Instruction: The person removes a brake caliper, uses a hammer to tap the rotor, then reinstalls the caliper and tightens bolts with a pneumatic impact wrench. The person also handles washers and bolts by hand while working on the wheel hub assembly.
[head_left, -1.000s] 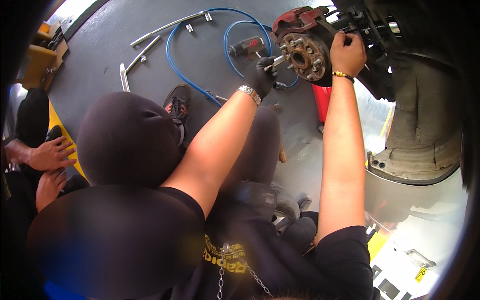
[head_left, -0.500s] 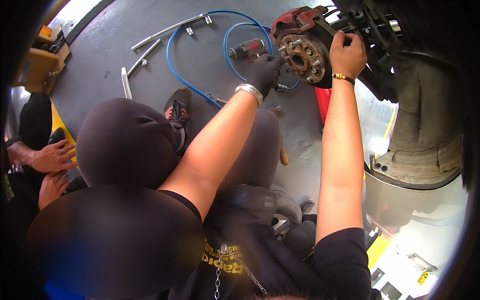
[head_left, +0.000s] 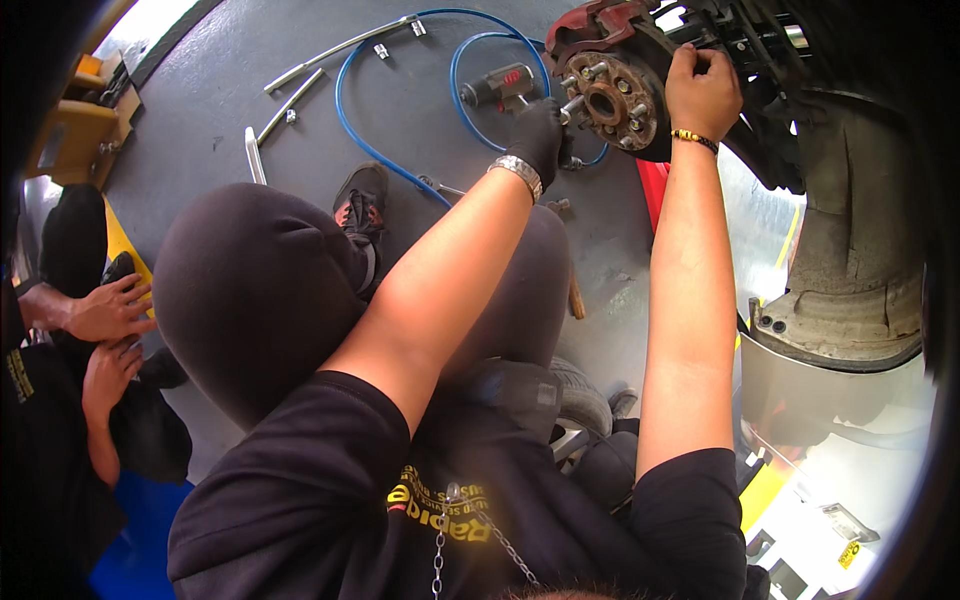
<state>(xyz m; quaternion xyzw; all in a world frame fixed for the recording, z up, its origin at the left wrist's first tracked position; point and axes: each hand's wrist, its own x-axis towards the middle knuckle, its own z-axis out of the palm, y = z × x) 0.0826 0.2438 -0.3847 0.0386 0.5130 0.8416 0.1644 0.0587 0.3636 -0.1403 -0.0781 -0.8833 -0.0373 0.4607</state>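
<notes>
Grey floor [head_left: 260, 90]: blue hose [head_left: 350, 120], wrenches [head_left: 330, 50].

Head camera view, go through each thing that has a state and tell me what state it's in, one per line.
Wheel hub: bare, no wheel on it, studs exposed.
Left hand: gloved, at the hub's left edge by a stud.
Right hand: bare, gripping the brake parts right of the hub.
Air hose: blue, looped loose on the floor.
Impact wrench: lying on the floor, unheld.
Metal bars: lying flat on the floor.
</notes>
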